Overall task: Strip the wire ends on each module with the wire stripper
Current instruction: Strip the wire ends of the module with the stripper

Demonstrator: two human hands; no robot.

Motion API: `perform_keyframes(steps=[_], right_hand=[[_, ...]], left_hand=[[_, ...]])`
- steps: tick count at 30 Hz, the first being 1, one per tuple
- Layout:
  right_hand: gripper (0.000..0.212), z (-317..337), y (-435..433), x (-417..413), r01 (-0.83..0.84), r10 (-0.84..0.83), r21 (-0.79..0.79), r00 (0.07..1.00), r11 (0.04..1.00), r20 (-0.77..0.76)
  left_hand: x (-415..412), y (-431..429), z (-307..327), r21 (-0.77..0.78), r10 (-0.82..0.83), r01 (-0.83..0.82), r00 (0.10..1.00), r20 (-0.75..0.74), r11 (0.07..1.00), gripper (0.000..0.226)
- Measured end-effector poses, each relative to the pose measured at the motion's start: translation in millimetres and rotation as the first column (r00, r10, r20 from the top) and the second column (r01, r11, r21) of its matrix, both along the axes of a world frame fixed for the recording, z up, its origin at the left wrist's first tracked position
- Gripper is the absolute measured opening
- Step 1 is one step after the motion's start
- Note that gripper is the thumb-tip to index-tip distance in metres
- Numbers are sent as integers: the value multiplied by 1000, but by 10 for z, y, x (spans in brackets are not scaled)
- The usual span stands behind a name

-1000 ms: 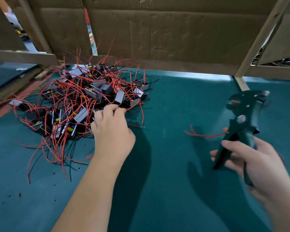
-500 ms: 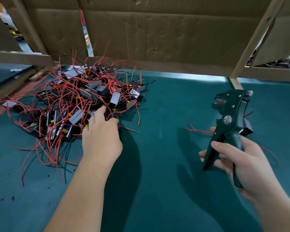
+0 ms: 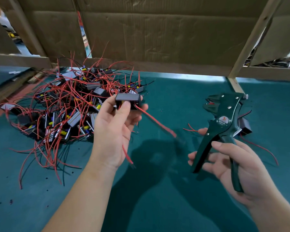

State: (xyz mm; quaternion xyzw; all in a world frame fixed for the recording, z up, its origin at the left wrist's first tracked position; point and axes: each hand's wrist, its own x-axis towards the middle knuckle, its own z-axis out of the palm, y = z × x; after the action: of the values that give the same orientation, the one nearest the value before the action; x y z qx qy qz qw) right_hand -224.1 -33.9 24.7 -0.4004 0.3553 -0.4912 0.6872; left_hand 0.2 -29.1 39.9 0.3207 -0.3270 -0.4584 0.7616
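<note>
My left hand [image 3: 114,131] holds a small black module [image 3: 126,98] up between thumb and fingers, above the green mat. One red wire [image 3: 155,122] trails from the module down to the right, blurred at its end; another red wire hangs below my palm. My right hand [image 3: 238,166] grips the handles of a dark green wire stripper [image 3: 222,119], jaws pointing up and left, apart from the wire. A pile of black modules with red wires [image 3: 69,104] lies at the left.
One module with red wires [image 3: 244,128] lies on the green mat [image 3: 157,190] behind the stripper. A cardboard wall on wooden rails [image 3: 157,39] closes the back of the bench. A wooden post [image 3: 236,84] stands at the back right.
My left hand has lifted one module out of the pile and turned palm up, moving right. My right hand has kept the stripper upright and drifted slightly left.
</note>
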Motion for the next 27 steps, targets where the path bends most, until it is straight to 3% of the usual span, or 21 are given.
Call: perform_keyframes(steps=[2,5,7,12,15,19,21,24,27], right_hand=[[57,10,9,3,-92,89,42,993,995,79],[85,28,22,1,-234,207,117,956,965,208],[79,43,37,20,-311,269,123,924,943,272],[63,80,60,66,-462,415,16,810,887,415],[63,120,71,77,-504,466,-42,759,863,455],[64,125,84,84,-467,456,-73,801,882,388],[64,107,80,85,-418,404,-40,841,907,359],[67,79,69,100,-352,331,11,890,936,314],[69,65,63,121,-338,307,34,889,941,340]], left_hand=[[14,-19,-3,16,-125,129,983,-135,992,17],[2,-27,-16,34,-175,188,956,-235,982,17],[-30,-33,-47,98,-156,181,962,-224,979,14],[-162,-55,-128,264,-109,96,993,36,960,47],[-236,-36,-152,257,-215,187,973,86,948,42],[-278,-15,-184,313,-348,303,933,96,900,35],[-279,-11,-208,364,-360,280,917,174,888,31],[-260,18,-212,385,-336,159,826,452,909,34],[-269,48,-206,329,-283,51,646,710,943,50]])
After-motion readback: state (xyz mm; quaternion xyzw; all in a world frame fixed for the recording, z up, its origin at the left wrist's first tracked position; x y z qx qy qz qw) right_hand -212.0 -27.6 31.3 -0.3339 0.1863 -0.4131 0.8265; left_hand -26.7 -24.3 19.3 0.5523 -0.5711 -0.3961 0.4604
